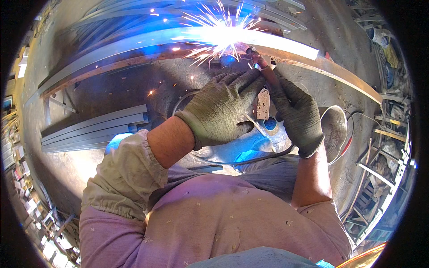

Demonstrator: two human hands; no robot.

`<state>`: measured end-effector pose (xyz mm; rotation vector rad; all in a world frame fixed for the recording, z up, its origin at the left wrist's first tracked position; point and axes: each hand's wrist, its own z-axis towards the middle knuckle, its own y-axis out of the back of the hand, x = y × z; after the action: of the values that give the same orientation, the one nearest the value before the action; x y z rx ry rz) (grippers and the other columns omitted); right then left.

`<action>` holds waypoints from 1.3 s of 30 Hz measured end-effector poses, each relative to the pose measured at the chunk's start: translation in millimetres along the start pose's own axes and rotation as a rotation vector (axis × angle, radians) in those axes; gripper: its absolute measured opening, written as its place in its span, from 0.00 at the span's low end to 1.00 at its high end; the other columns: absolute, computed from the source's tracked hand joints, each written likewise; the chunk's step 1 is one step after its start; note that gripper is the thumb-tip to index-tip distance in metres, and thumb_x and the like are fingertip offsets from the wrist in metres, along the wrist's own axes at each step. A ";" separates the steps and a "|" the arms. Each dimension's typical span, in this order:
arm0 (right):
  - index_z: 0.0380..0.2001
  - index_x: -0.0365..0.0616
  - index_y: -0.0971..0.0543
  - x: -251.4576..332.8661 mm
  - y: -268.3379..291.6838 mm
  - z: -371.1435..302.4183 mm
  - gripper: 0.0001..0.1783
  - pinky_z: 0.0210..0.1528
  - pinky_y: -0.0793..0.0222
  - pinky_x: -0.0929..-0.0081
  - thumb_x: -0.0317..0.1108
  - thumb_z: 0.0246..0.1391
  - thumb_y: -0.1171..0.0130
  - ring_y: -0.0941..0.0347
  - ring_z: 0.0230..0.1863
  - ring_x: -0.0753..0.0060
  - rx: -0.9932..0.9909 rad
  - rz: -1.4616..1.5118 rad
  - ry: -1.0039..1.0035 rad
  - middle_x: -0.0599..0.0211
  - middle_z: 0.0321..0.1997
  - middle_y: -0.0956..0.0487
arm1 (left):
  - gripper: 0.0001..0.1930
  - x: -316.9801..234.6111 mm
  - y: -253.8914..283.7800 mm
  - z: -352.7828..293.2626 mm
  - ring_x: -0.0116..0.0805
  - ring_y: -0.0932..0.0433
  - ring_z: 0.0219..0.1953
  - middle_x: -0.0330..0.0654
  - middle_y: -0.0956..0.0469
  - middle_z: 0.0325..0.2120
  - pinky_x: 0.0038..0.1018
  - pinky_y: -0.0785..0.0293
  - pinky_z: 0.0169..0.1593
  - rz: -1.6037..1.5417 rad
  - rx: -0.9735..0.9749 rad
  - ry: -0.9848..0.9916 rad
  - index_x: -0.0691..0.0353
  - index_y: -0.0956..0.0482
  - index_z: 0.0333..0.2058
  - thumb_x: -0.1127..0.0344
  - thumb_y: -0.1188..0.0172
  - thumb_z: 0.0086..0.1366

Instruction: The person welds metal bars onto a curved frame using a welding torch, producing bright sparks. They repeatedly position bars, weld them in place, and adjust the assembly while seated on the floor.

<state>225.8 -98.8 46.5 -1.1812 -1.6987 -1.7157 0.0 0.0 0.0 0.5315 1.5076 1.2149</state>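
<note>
- Two gloved hands worked one welding torch (pixel 270 77), which sat below and right of a single bright spark burst (pixel 223 36) on one long pale bar (pixel 295 46).
- One rusty beam (pixel 333 71) ran along the bar's near side.
- At least three grey bars (pixel 96 129) lay stacked at left; one shoe (pixel 334 129) showed at right.
- The right hand (pixel 297 107) pointed forward, fingers closed around the torch.
- The left hand (pixel 221 107) angled inward, palm down, fingers outstretched toward the torch, thumb spread; whether its fingertips touched, I couldn't tell.
</note>
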 end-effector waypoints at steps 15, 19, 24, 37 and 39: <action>0.68 0.45 0.15 10.8 5.6 1.4 0.21 0.38 0.26 0.77 0.45 0.83 0.33 0.26 0.35 0.83 0.018 -0.008 -0.089 0.73 0.42 0.15 | 0.54 -4.0 2.5 2.4 0.60 0.30 0.80 0.61 0.31 0.80 0.51 0.35 0.84 -0.091 -0.060 -0.050 0.71 0.35 0.82 0.46 0.23 0.65; 0.50 0.39 0.15 7.4 3.0 1.7 0.10 0.46 0.25 0.70 0.36 0.84 0.35 0.27 0.40 0.75 0.017 0.029 -0.028 0.64 0.39 0.23 | 0.53 -5.8 6.0 -1.0 0.58 0.33 0.83 0.60 0.32 0.82 0.53 0.38 0.85 -0.104 0.008 -0.020 0.69 0.38 0.84 0.39 0.31 0.72; 0.55 0.42 0.11 6.5 3.1 0.6 0.12 0.47 0.24 0.68 0.39 0.83 0.34 0.24 0.39 0.69 0.007 -0.026 0.040 0.63 0.39 0.21 | 0.54 -7.4 6.8 -0.7 0.60 0.34 0.83 0.61 0.33 0.82 0.52 0.41 0.87 -0.066 0.022 -0.008 0.70 0.39 0.84 0.42 0.29 0.71; 0.58 0.46 0.10 -1.7 0.8 0.0 0.14 0.49 0.22 0.62 0.42 0.83 0.34 0.18 0.41 0.60 -0.012 -0.035 0.032 0.58 0.41 0.17 | 0.53 -6.5 2.8 -3.1 0.59 0.33 0.83 0.61 0.33 0.82 0.53 0.38 0.86 -0.068 0.032 -0.009 0.70 0.37 0.83 0.40 0.31 0.72; 0.58 0.46 0.10 -1.2 -0.2 0.2 0.14 0.49 0.22 0.61 0.42 0.83 0.35 0.18 0.41 0.59 -0.024 -0.035 0.054 0.57 0.42 0.18 | 0.53 -6.3 2.0 -2.8 0.58 0.33 0.83 0.60 0.33 0.82 0.54 0.38 0.85 -0.039 0.029 -0.020 0.69 0.37 0.83 0.39 0.32 0.72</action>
<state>226.4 -98.9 45.3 -1.1111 -1.6809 -1.7774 -1.0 -5.6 4.3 0.5301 1.5139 1.1556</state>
